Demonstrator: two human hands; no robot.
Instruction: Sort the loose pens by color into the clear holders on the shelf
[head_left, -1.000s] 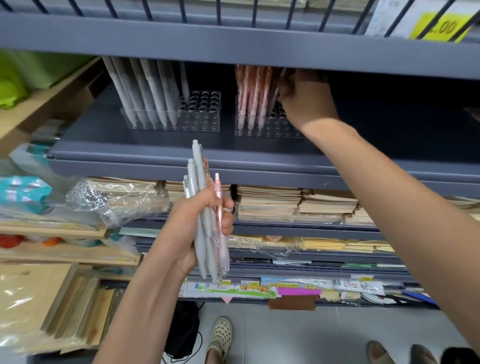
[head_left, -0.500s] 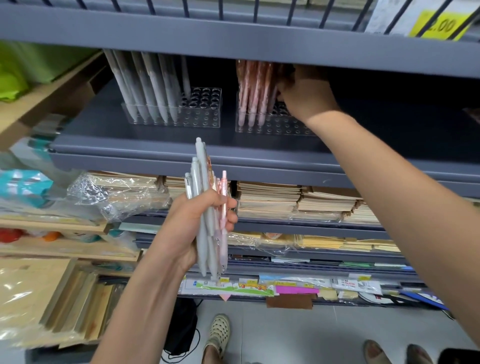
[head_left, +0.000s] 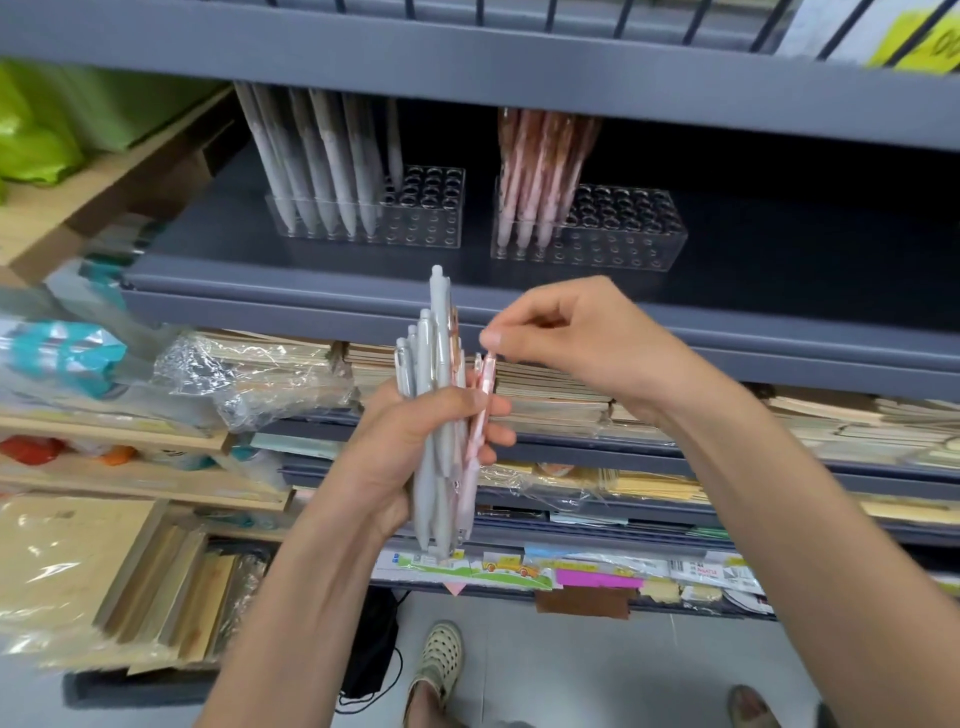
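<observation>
Left hand (head_left: 410, 447) raised, fingers wrapped round upright pens (head_left: 434, 415). Right hand (head_left: 582, 338) just beside, fingers curled, thumb (head_left: 491, 339) at pink pen (head_left: 480, 415) top; grip unclear.

A bundle of loose pens (head_left: 435, 415) stands upright in the left hand (head_left: 395, 457), in front of and below the grey shelf (head_left: 311, 283). Most are pale grey click pens, tops up at uneven heights, with a few pink ones on the bundle's right side. One pink pen (head_left: 482, 410) stands at the right edge, its top end pinched by the right hand (head_left: 571, 338). On the shelf, two clear holders with rows of round holes stand side by side, apart. The left holder (head_left: 431, 218) has grey pens (head_left: 322, 171) filling its left part, tips down and leaning. The right holder (head_left: 623, 234) has pink pens (head_left: 540, 166) at its left end, also leaning.
</observation>
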